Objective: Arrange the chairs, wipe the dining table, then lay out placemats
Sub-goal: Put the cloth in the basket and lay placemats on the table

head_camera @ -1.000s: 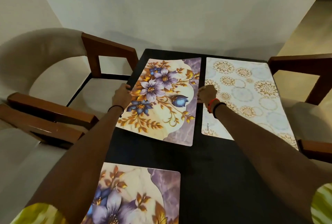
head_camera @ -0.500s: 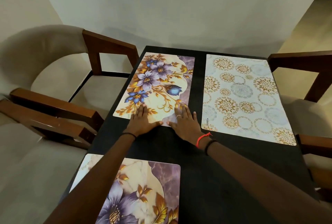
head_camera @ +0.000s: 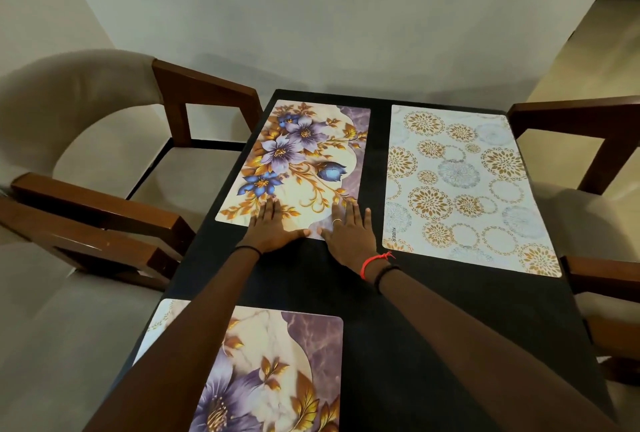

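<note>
A black dining table (head_camera: 398, 310) carries three placemats. A floral placemat (head_camera: 304, 161) with purple and blue flowers lies at the far left. My left hand (head_camera: 272, 232) and my right hand (head_camera: 348, 236) rest flat on its near edge, fingers spread, holding nothing. To its right lies a white placemat (head_camera: 460, 185) with gold and blue circles. A second floral placemat (head_camera: 273, 372) lies at the near left, partly hidden under my left forearm.
Two wooden chairs with beige cushions stand along the left side, the far one (head_camera: 194, 99) and the near one (head_camera: 97, 234). More chairs (head_camera: 588, 126) flank the right side. A plain wall rises just behind the table's far end.
The far floral placemat went from skewed to straight, parallel with the white one. Both hands slid from its sides back to its near edge and now lie flat there.
</note>
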